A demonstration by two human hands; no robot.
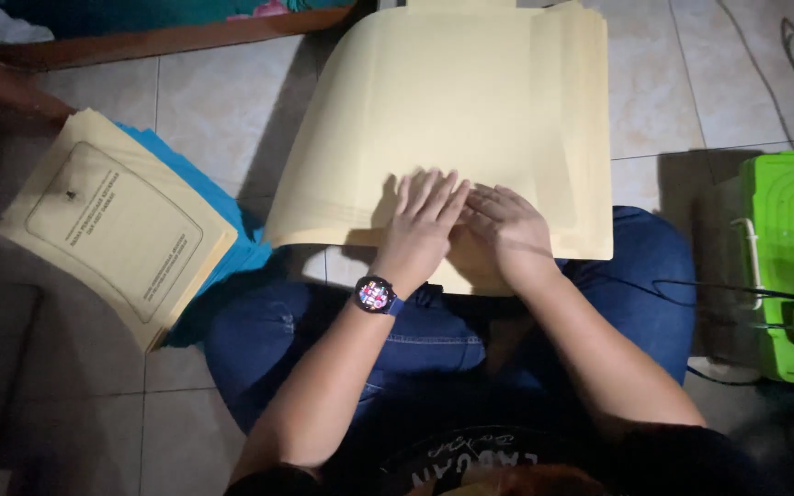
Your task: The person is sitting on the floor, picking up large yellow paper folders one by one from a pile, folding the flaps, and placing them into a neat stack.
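Flat and open, both palms press down — left hand [423, 219] and right hand [505, 230] touching side by side on the cream folder stack [434, 119] at centre frame; another printed folder pile [117, 225] lies at left.
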